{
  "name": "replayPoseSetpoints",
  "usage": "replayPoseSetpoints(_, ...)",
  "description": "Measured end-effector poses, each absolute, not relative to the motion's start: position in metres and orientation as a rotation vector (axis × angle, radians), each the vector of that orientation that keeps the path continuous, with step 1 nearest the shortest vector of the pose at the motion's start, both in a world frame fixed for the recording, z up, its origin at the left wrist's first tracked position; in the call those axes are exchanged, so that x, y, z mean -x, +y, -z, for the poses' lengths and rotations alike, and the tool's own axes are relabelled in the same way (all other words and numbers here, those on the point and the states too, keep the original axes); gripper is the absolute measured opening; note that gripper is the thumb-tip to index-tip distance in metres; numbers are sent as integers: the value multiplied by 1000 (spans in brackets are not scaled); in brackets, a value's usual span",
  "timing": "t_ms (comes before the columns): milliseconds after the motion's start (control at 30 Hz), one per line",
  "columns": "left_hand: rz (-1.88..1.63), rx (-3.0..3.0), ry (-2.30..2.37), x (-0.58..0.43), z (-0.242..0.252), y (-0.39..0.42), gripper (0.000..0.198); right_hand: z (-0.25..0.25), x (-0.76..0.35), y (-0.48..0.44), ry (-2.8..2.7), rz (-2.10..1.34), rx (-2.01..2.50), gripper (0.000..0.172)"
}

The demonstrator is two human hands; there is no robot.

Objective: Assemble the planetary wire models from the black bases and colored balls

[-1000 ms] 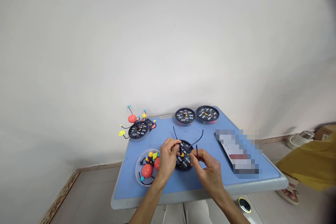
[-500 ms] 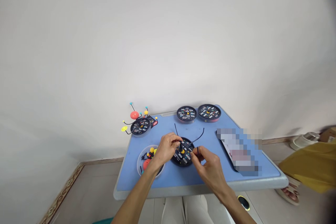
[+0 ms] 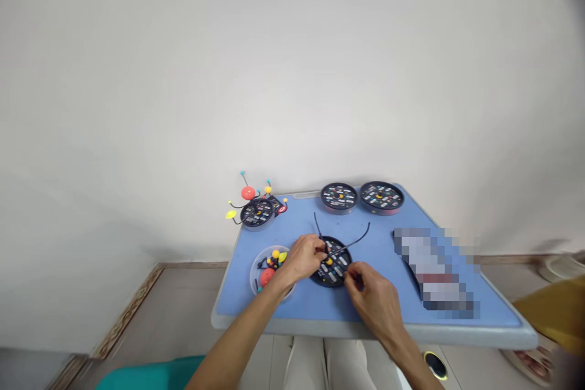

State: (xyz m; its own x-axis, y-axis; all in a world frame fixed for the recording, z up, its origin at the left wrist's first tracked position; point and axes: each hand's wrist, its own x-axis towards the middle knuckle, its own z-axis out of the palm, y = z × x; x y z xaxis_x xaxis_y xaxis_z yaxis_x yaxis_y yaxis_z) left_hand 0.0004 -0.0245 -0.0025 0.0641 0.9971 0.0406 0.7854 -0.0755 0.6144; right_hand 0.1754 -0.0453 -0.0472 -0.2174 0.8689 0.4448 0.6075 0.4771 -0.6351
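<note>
Wall: the pale wall (image 3: 292,73) stands behind everything you have laid out.
Worktop: the blue worktop (image 3: 287,225) bears the parts; a blurred-out flat panel (image 3: 434,274) lies on your right.
Assembled model: at the far left, a planet model (image 3: 258,212) stands with its arms spread.
Round cases: two dark-topped cases (image 3: 339,197) (image 3: 382,196) sit side by side at the far edge.
Clear bowl: just left of your work, the bowl (image 3: 253,283) holds coloured balls and dark pieces. Your left forearm crosses its near side; a low sweep could tip it and roll the balls out.
Star-map base: the round black base (image 3: 337,277) lies on the worktop between your hands.
Right hand: your right hand (image 3: 375,297) has its fingertips drawn in at the base's right edge; you cannot tell from here what they pinch. A downward push there could tilt or slide the base.
Left hand: your left hand (image 3: 307,254) is pinched on the black centre post (image 3: 326,248); sideways force could work it loose.
Curved rods: two rods (image 3: 354,245) (image 3: 316,222) reach out beyond the base; a knuckle catching one could twist it out of line.
</note>
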Motion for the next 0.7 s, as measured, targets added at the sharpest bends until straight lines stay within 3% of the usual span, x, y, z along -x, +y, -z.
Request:
replayPoseSetpoints(167, -820, -1824, 1931, -17, 16, -35, 24, 55, -188, -25, -1922, -556, 1287, 27)
replayPoseSetpoints(233, -931, -1792, 1975, -15, 13, -47, 32, 59, -197, -19, -1908, -618, 1281, 37)
replayPoseSetpoints(367, -1096, -1768, 2093, 19, -8, -86, 21, 52, -222, -30, -1850, -469, 1291, 63)
replayPoseSetpoints(433, -903, -1757, 2289, 44, -16, -105, 21, 40, -228, -46, -1784, -257, 1321, 59)
replayPoseSetpoints(500, -621, -1826, 2378, 65, -19, -118, 23, 27, -221, -64, -1781, -136, 1215, 42)
replayPoseSetpoints(600, -277, -1992, 2378, 79, -15, -127, 32, 13, -186, -79, -1949, -230, 816, 17)
replayPoseSetpoints(700, -174, -2056, 2411, 80, -9, -129, 35, 3, -135, -72, -2199, -279, 750, 23)
